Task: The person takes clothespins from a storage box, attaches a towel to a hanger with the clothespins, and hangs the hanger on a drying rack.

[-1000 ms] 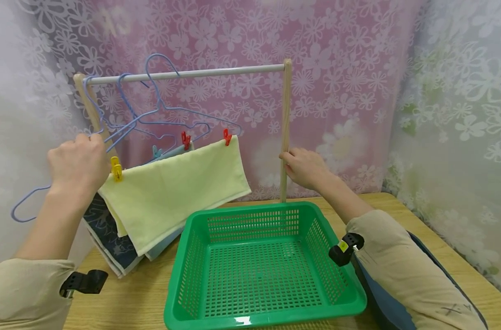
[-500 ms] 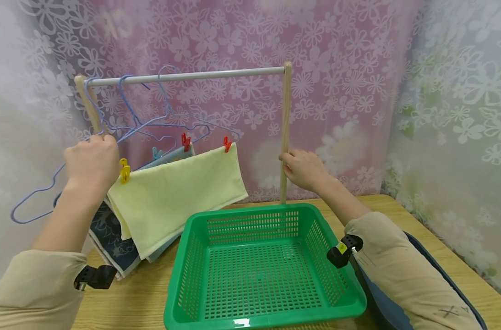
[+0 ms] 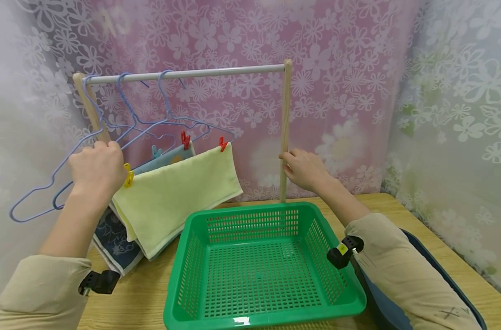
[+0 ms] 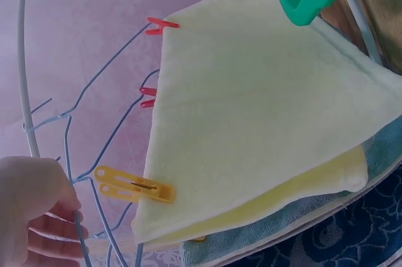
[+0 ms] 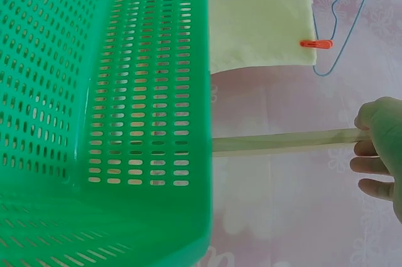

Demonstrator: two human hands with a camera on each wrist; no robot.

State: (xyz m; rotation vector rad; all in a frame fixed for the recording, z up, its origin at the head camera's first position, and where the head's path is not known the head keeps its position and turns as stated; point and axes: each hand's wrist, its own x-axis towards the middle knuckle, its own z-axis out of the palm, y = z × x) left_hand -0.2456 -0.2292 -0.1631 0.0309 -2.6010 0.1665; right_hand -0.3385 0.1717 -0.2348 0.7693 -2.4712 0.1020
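Observation:
My left hand (image 3: pixel 98 169) grips the left arm of a blue wire hanger (image 3: pixel 168 111), whose hook sits over the white rod (image 3: pixel 230 71) of a small drying rack. A pale yellow towel (image 3: pixel 180 197) hangs tilted from this hanger, lower at its left side. One yellow clothespin (image 4: pixel 135 184) and one red clothespin (image 3: pixel 222 144) clip its top corners. My right hand (image 3: pixel 306 169) holds the rack's right wooden post (image 3: pixel 285 110) between thumb and fingers.
Behind the yellow towel hang other hangers with a light blue towel (image 3: pixel 164 159) and a dark patterned towel (image 3: pixel 116 236). A green plastic basket (image 3: pixel 250 210) stands in front of the rack on the wooden table (image 3: pixel 122 298). A dark blue container (image 3: pixel 384 288) lies partly under my right forearm.
My left hand has moved right and slightly down with the hanger and yellow towel. The hanger's hook has come down from above the rod onto it. My right hand has stayed on the post.

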